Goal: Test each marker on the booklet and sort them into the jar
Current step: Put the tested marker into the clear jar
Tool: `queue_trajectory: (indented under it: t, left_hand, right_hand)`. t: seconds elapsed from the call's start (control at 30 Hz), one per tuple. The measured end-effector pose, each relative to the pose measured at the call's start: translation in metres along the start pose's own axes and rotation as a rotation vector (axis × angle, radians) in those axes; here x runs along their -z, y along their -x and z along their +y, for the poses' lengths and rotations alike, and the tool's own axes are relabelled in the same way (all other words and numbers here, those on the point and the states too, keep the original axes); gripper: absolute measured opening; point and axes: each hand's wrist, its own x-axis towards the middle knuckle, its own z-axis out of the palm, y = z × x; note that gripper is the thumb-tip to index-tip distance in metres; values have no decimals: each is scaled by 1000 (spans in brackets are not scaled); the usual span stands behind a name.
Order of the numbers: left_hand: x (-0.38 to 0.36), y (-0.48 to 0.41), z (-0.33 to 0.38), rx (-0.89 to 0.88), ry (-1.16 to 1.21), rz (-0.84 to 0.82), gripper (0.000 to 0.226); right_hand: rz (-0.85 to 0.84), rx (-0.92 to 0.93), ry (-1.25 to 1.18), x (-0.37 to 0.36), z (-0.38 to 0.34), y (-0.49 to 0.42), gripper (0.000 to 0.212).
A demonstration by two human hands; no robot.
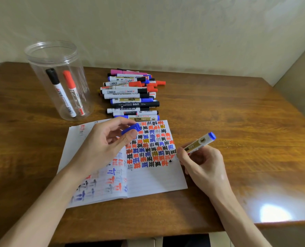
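So, an open booklet (157, 177) is laid flat on the table (237, 122). The right page is about half filled with rows of red, blue, black and gold test marks, and the left page is covered in fainter ones.

A marker (200, 142) with a gold label and a blue end is gripped in the right hand (199, 161). The fingers are curled round the barrel as for writing, and the blue end is pointed up and off to the right. Its tip is lowered at the right end of the bottom row of marks. It's mostly hidden by the fingers, so contact with the paper can't really be confirmed.

A blue cap (131, 128) is pinched between thumb and fingers of the left hand (105, 139), which is held over the upper part of the booklet.

The jar (59, 79), clear and lidless, is stood upright at the back left of the table, well apart from both hands. Two markers are leaned inside it, a black one (61, 91) and a red one (73, 91), caps up. Right of the jar and just behind the booklet, a pile (132, 97) of capped markers is stacked, mostly laid crosswise.
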Motion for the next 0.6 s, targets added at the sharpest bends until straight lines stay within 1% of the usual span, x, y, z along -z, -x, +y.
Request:
queue_trajectory:
  t: [0.17, 0.33, 0.6]
  left_hand:
    - [1, 0, -1, 0, -15, -1, 23]
    - [1, 0, 0, -5, -28, -6, 25]
    - [1, 1, 0, -3, -24, -5, 24]
  right_hand:
    - [36, 6, 17, 1, 1, 0, 14]
    - [20, -9, -64, 3, -2, -2, 21]
    - [-2, 19, 2, 0, -1, 0, 17]
